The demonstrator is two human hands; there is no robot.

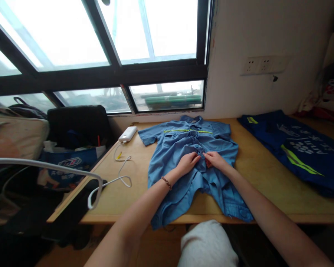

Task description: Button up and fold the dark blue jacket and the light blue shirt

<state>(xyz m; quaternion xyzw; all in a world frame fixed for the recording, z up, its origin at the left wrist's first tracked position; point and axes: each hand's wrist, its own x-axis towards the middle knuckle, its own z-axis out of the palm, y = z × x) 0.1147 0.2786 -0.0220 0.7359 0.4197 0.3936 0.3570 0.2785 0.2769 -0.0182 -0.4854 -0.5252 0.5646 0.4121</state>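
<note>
A light blue short-sleeved shirt (pixel 180 144) with a yellow-green chest stripe lies face up on the wooden table (pixel 133 200), its hem hanging over the near edge. My left hand (pixel 187 162), with a beaded bracelet on the wrist, and my right hand (pixel 216 160) meet at the shirt's front placket near the middle. Both hands pinch the fabric there, fingertips almost touching each other.
A dark blue garment (pixel 297 148) with white print and yellow-green stripes lies at the table's right. A white power bank (pixel 128 133) and its cable (pixel 122 167) lie at the left. A black bag (pixel 78 124) and white hanger (pixel 58 170) stand left of the table. The window is behind.
</note>
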